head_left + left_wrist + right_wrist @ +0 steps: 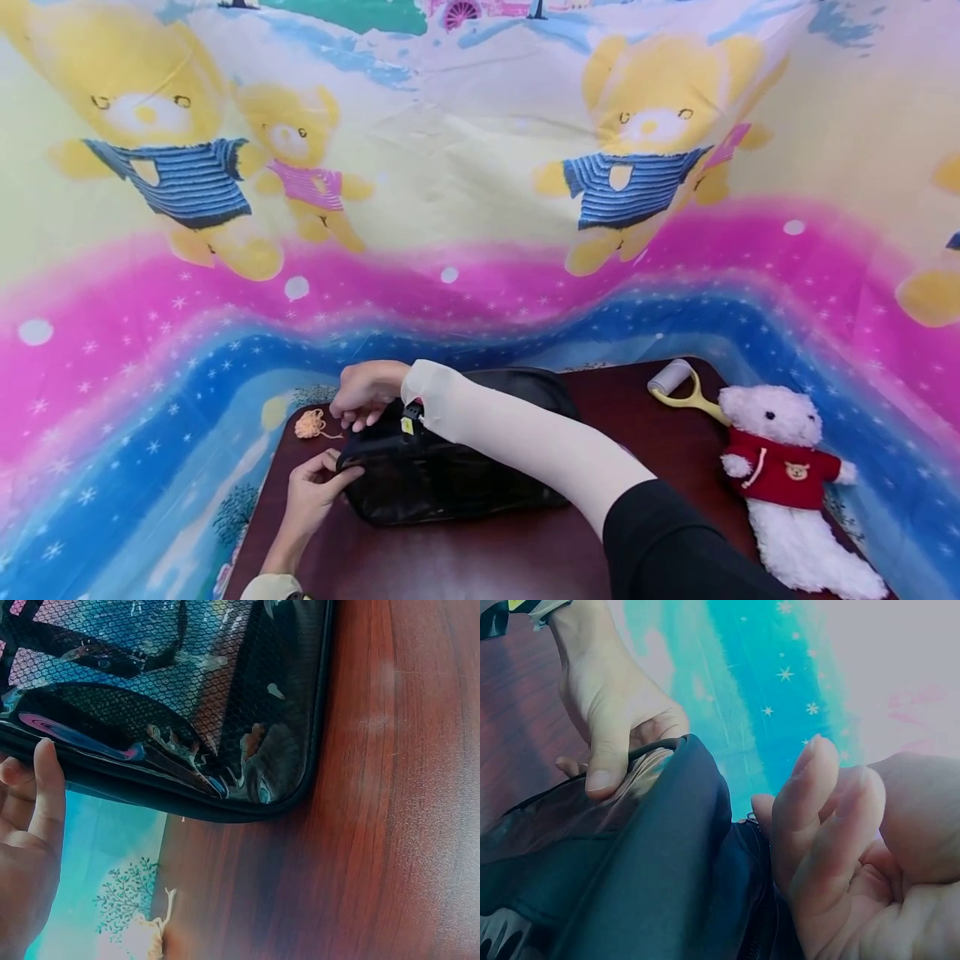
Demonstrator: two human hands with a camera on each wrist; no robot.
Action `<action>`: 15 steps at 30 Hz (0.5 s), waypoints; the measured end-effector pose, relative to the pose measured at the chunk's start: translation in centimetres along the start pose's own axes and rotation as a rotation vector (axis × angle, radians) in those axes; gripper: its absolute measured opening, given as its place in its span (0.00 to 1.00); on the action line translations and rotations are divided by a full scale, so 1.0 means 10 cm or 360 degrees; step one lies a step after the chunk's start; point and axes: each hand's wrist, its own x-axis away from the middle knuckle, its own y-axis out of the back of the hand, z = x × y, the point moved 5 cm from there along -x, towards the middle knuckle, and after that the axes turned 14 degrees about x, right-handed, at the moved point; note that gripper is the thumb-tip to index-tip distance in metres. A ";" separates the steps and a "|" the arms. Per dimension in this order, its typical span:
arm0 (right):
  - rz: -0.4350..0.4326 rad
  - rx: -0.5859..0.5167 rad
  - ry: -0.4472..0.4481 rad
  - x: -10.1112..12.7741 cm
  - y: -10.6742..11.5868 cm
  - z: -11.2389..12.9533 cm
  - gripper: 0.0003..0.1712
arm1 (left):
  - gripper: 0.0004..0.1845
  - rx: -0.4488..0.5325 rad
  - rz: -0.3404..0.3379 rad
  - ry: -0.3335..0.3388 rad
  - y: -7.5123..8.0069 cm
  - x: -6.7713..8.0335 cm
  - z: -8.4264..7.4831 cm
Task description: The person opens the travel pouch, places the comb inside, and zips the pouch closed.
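Working the black zipper (766, 885) of the black bag (465, 492) appears to be the step in hand; the bag sits on the left-centre part of the desk (450, 558), its long side facing the person. The left hand (318, 487) pinches the bag's near left corner, thumb on the front face and fingers behind the edge. The right hand (367, 392) is above the same end, fingers bent beside the metal zipper pull (751, 818); whether they grip it cannot be told. For a clean run, anchor the corner firmly, draw the zipper tape straight, and move the pull parallel to the teeth; slow down at the curve, where slack fabric could bunch or snag. Materials: the front carries a glossy, transparent panel (289, 757) that reflects light, with honeycomb-patterned mesh (112, 660) visible in the same face; smooth dark piping (325, 690) follows the rounded corner. The desk has a reddish-brown wood grain with a low sheen. Nearby lies a loose, peach-coloured ball of yarn (309, 424); at the far right, a yellow-handled roller (671, 377) adjoins a shaggy white plush bear (783, 450) in a red top
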 end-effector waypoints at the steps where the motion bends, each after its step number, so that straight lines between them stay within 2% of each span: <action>1: 0.0000 -0.0001 -0.0012 -0.01 0.00 -0.01 0.21 | 0.11 -0.0002 0.0003 -0.0001 -0.01 0.00 0.00; 9: 0.0001 -0.0030 0.0037 0.05 0.00 -0.02 0.19 | 0.10 0.0033 -0.0010 -0.0028 -0.03 0.01 0.00; 15: -0.0026 0.0019 0.0142 0.25 0.08 0.04 0.13 | 0.11 0.0062 -0.0015 -0.0001 -0.02 0.02 0.01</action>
